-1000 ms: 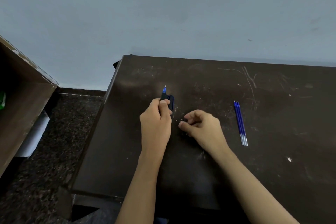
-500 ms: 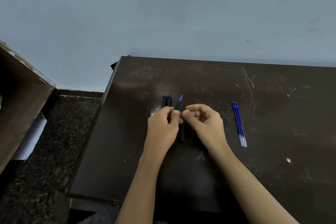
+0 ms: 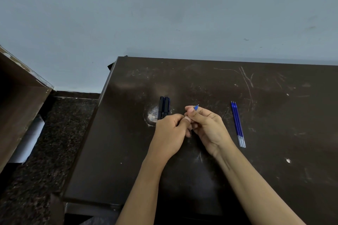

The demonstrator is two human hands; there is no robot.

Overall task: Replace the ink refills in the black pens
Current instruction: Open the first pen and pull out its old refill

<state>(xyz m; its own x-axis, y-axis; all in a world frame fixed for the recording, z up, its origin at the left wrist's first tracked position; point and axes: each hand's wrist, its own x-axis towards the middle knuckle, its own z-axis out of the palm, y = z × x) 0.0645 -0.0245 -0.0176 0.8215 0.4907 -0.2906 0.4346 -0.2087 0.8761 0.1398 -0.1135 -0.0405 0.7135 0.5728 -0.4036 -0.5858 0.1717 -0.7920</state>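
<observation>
Both hands meet over the middle of the dark table (image 3: pixel 274 179). My left hand (image 3: pixel 170 133) and my right hand (image 3: pixel 206 126) each grip one black pen between them; most of its barrel is hidden by the fingers. Its blue tip (image 3: pixel 196 107) sticks out above my right thumb. Two black pens (image 3: pixel 164 107) lie side by side on the table just above my left hand. Three blue ink refills (image 3: pixel 237 124) lie together to the right of my right hand, tips pointing away from me.
The table's left edge (image 3: pixel 91 133) drops to a speckled dark floor (image 3: pixel 45 151). A brown wooden cabinet (image 3: pixel 18 106) stands at far left. A grey wall (image 3: pixel 164 14) rises behind the table. A white speck (image 3: pixel 288 160) lies at right.
My left hand carried the pen from beside the lying pens to the right. My right hand has closed on it, and its blue tip now points up and to the right.
</observation>
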